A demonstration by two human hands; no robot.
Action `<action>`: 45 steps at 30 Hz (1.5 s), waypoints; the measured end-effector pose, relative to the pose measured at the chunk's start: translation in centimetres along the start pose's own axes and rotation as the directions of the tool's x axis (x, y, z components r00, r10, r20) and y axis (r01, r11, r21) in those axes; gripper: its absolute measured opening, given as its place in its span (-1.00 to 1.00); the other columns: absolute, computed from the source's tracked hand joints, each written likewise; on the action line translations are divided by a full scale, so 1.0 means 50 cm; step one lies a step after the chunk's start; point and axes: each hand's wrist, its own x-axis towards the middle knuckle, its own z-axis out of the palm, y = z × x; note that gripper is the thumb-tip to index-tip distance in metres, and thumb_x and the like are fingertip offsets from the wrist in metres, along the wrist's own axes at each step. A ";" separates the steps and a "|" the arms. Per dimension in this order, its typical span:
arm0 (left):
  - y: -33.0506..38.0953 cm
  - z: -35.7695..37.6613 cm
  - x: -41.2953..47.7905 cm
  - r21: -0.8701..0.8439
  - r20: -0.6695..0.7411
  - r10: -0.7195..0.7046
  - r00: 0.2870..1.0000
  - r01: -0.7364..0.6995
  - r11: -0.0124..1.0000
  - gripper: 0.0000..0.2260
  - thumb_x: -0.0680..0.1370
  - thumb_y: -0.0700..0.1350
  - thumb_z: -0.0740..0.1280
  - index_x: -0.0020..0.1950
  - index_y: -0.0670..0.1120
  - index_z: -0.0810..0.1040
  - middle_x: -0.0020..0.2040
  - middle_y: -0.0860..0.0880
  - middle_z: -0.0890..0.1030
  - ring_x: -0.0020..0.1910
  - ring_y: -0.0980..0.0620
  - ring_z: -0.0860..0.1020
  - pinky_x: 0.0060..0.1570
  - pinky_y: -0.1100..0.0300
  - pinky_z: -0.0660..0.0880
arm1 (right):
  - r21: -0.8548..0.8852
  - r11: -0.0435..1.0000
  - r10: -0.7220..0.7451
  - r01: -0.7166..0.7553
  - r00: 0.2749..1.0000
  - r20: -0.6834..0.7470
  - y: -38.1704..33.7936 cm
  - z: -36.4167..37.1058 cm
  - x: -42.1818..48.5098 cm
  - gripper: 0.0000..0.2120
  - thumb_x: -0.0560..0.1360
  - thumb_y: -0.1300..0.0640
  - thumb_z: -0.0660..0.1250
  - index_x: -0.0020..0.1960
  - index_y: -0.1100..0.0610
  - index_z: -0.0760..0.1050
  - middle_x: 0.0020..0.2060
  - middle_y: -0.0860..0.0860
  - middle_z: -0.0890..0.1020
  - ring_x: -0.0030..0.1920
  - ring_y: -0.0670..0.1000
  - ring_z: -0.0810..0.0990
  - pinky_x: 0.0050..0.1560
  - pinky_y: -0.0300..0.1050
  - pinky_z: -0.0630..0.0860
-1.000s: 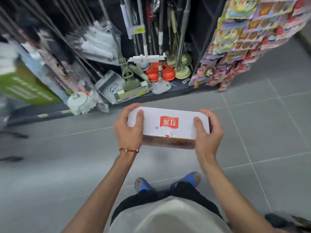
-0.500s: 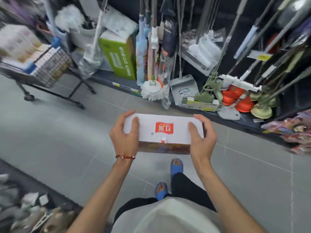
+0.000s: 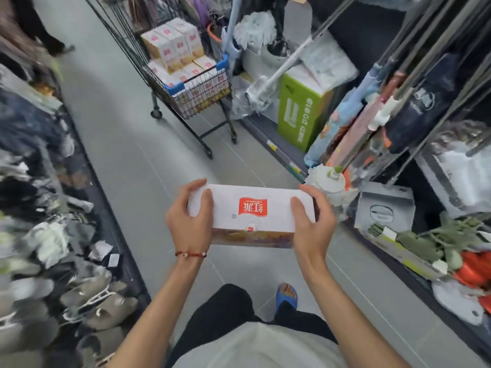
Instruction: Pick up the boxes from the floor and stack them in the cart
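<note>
I hold a long white box (image 3: 252, 208) with a red logo level in front of my waist. My left hand (image 3: 190, 221) grips its left end and my right hand (image 3: 310, 224) grips its right end. Farther up the aisle stands a black wire cart (image 3: 202, 88) with blue corner caps, well beyond the box. Several white and yellow boxes with red logos (image 3: 175, 46) are stacked in the cart, some rising above its rim.
A shelf of mops and brooms, a green carton (image 3: 300, 112) and orange plungers (image 3: 475, 269) line the right side. Racks of slippers (image 3: 87, 296) run along the left. Grey tiled floor stretches between me and the cart. A person's legs (image 3: 39, 27) show at far upper left.
My view has swung left along the aisle, bringing the cart from the left edge to straight ahead. Both hands keep the same grip on the box.
</note>
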 end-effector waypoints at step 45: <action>-0.255 -0.062 1.552 0.051 -0.244 -0.150 0.958 0.168 0.984 -0.85 0.57 -0.14 0.37 0.08 0.02 0.67 -0.05 0.07 0.69 -0.06 0.09 0.63 -0.08 0.10 0.59 | 0.007 0.979 0.193 -0.203 0.939 0.286 -0.102 1.477 0.742 -0.65 0.62 0.25 0.39 0.37 0.05 0.50 0.20 -0.08 0.64 0.11 -0.16 0.66 -0.13 -0.32 0.60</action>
